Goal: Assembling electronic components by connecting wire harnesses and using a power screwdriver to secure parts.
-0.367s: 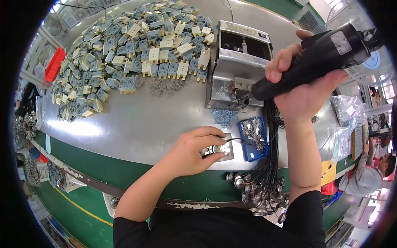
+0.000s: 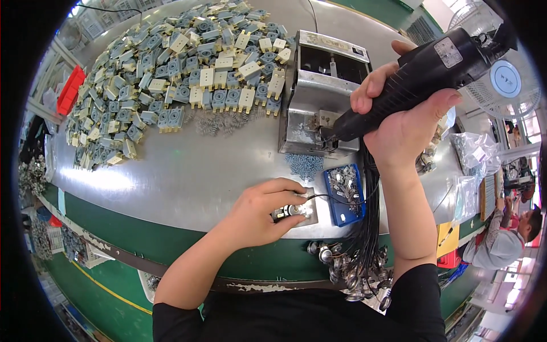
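My right hand (image 2: 399, 128) is wrapped round a thick black electric screwdriver (image 2: 424, 77), held slanting with its nose at the front of the metal screw feeder (image 2: 327, 82). The tip itself is hard to make out there. Lower down, my left hand (image 2: 259, 211) pinches a small round metal part (image 2: 296, 210) between thumb and fingers. That part rests over a flat metal plate (image 2: 311, 218) near the table's front edge. A thin black cable (image 2: 333, 196) runs from it to the right. Loose small screws (image 2: 305, 165) lie between the feeder and the plate.
A blue tray (image 2: 354, 219) of small metal pieces sits right of the plate. Black cables (image 2: 373, 199) hang over the edge, ending in round metal parts (image 2: 342, 265). Grey-and-cream blocks (image 2: 222, 62) are heaped at far left, with springs (image 2: 219, 122) before them. Another person (image 2: 496, 242) works at right.
My right hand has shifted slightly left with the screwdriver, bringing its nose closer against the feeder's front. My left hand keeps its grip at the plate. The whole view has drifted a little.
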A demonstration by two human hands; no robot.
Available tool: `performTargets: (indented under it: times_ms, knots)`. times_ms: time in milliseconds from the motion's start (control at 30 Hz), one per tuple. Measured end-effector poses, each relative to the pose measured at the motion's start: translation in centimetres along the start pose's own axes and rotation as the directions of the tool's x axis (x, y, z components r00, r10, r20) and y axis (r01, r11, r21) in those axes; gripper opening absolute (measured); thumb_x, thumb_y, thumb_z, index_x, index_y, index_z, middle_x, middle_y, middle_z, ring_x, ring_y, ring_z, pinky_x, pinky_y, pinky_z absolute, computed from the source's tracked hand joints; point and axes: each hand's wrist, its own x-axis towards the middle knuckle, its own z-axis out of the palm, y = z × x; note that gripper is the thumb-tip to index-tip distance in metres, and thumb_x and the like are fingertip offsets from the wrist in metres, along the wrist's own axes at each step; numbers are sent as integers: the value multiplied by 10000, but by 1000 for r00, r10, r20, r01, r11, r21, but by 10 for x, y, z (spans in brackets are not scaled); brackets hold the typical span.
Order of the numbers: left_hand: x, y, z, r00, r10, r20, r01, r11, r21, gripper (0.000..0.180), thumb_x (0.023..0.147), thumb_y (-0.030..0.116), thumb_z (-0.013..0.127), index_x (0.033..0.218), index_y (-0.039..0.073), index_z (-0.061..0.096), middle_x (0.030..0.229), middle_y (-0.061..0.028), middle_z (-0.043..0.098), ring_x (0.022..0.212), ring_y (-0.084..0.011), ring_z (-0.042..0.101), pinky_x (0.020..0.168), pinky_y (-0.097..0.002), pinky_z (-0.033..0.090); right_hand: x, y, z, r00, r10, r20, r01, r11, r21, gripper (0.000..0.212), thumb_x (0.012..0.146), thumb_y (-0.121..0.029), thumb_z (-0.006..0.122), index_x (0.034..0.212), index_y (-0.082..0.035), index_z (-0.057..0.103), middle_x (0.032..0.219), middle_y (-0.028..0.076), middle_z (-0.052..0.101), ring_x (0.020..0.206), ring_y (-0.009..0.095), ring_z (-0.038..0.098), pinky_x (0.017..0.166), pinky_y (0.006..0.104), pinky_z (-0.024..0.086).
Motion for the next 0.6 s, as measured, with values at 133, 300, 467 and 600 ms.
performTargets:
  times_ms: [133,300,467,600]
  knots:
    - [1,1,-1,1000,-6,4,6,1000,0,307,782,51,888,1063,13,768,1203,-139,741,1084,-318,736,926,-401,595,0,1,0,1000,-13,14,13,1000,-25,1146,806,-991,399,1383,-7,505,734,75,549,568,216,531,572,382,472]
    - [0,2,-3,1000,-6,3,6,1000,9,311,781,56,887,1064,13,768,1205,-137,740,1095,-319,732,934,-402,593,1,1,3,999,-41,28,42,999,-25,1140,813,-985,405,1385,-3,501,737,78,556,570,218,539,572,381,478]
    - [1,2,-2,1000,-18,14,17,1000,15,318,778,54,884,1071,12,767,1211,-136,738,1099,-322,730,940,-404,591,0,-1,3,998,-34,50,36,998,-51,1114,825,-977,402,1354,-1,498,736,86,560,567,220,542,569,380,478]
    - [-1,4,-1,1000,-18,18,18,1000,17,314,782,52,877,1074,13,768,1218,-139,736,1100,-323,730,944,-409,588,-3,-1,4,999,-21,49,22,999,-28,1091,828,-977,394,1315,-6,496,734,93,561,564,222,542,569,375,478]
